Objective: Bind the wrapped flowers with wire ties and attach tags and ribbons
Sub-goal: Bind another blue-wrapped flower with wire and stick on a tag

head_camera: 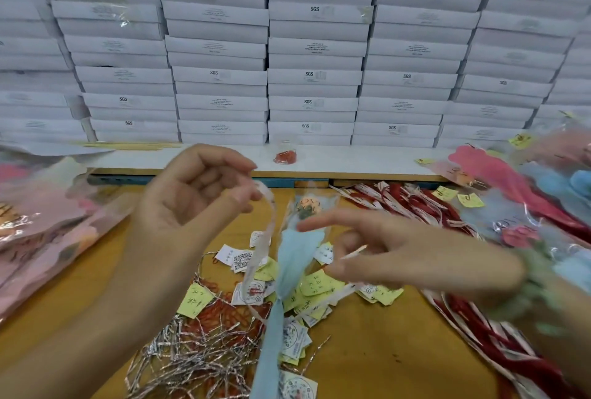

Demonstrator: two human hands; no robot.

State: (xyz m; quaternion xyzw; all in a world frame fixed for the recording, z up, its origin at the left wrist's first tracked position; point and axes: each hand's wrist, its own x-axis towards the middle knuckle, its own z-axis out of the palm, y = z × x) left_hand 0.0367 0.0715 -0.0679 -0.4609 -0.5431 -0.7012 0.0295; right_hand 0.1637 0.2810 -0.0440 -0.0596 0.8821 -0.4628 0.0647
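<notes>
— Which step are we on?
— The ribbon, we judge. Our left hand, at ten o'clock, pinches a thin pale ribbon strip. It hangs beside the pale-blue paper-wrapped flower, which lies mid yellow-orange surface, bloom towards twelve.
— And our right hand?
— At three o'clock, fingers loosely spread. It's blurred, so we cannot tell whether its grip holds the sliver by the thumb.
— Next?
— We'd carry the strip round the wrap's narrow neck, above the silver wire ties at seven.
</notes>
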